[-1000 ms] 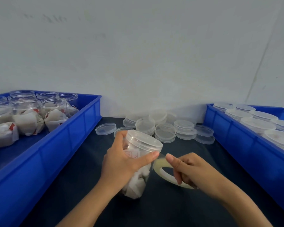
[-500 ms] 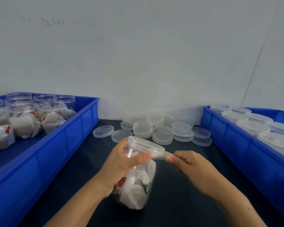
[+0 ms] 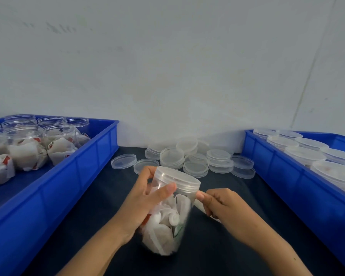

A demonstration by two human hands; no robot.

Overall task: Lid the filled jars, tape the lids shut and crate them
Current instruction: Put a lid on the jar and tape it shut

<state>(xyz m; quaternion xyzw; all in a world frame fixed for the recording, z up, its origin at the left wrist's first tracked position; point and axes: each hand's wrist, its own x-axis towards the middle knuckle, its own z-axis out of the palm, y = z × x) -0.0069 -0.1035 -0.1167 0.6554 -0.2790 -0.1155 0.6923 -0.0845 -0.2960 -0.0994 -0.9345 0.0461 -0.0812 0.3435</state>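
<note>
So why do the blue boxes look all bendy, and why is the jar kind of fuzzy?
Head view: the wide-angle lens bows the left blue crate and the right blue crate outward near the edges. Head view: the jar and the left hand look smeared, probably motion blur. Head view: the light is soft and even, with only faint shine on the lid.

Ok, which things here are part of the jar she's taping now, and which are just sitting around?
In use: left hand, jar, its lid, right hand, tape roll.
Waiting: spare lids, unlidded jars, left crate, lidded jars, right crate.
</note>
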